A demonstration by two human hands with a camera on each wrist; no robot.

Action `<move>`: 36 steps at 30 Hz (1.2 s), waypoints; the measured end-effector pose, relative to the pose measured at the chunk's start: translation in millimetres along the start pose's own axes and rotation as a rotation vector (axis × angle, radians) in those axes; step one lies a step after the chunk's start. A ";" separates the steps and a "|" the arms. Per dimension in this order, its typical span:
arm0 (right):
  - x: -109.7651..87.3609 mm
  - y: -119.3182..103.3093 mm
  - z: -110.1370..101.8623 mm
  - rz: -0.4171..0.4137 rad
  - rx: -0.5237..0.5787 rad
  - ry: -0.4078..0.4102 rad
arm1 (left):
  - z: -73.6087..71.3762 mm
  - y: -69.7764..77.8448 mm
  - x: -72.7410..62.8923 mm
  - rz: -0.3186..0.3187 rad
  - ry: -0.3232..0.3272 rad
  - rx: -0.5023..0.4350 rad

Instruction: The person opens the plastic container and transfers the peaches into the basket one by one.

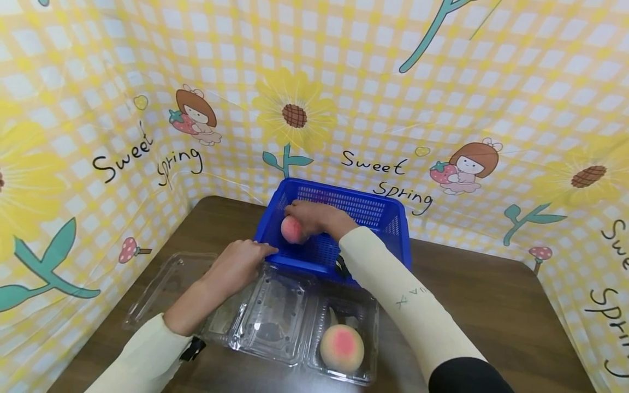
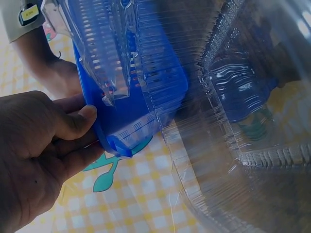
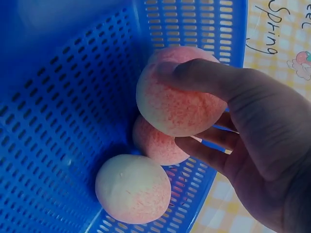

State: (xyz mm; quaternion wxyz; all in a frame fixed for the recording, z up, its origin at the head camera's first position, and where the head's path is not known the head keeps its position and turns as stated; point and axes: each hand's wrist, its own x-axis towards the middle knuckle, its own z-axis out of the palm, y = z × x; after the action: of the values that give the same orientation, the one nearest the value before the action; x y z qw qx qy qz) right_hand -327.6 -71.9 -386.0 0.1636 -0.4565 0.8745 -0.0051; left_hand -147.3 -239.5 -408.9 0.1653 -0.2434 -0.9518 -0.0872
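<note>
In the right wrist view my right hand [image 3: 272, 121] grips a pink-and-cream peach [image 3: 180, 97], the thumb across its top and fingers beneath. Two more peaches lie by the basket's perforated wall: a pink one [image 3: 158, 143] partly hidden behind the held peach, and a paler one [image 3: 133, 189]. The head view puts the right hand [image 1: 316, 217] inside the blue basket [image 1: 407, 240]. My left hand [image 1: 241, 261] pinches the basket's near-left rim, its thumb on the outer side in the left wrist view. Below the basket, a clear clamshell box [image 1: 275, 322] lies open.
A yellow peach with a pink patch [image 1: 342, 349] sits in the clamshell's right half. Another clear plastic box [image 1: 169, 286] lies left, partly behind the left forearm. The brown table [image 1: 472, 295] is backed by a yellow checked cloth [image 1: 344, 109].
</note>
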 end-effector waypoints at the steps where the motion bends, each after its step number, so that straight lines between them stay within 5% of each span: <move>1: 0.7 0.7 -0.8 0.003 0.007 -0.002 | -0.3 0.1 0.1 0.000 0.001 -0.001; 15: 8.7 -1.5 -1.5 -0.042 -0.102 -0.064 | -0.5 1.4 0.1 -0.007 -0.002 0.005; 21: 10.0 -2.8 2.5 0.018 -0.165 -0.086 | 0.0 3.5 3.6 0.004 0.002 0.015; 36: 13.2 -3.8 4.1 0.028 -0.144 -0.089 | 0.0 2.1 2.3 -0.016 -0.017 0.033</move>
State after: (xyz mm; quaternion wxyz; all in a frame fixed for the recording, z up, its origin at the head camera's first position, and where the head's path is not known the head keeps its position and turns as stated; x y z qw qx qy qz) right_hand -330.4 -84.1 -393.0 0.1694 -0.4548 0.8707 0.0803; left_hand -148.2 -236.6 -407.9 0.1603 -0.2340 -0.9563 -0.0706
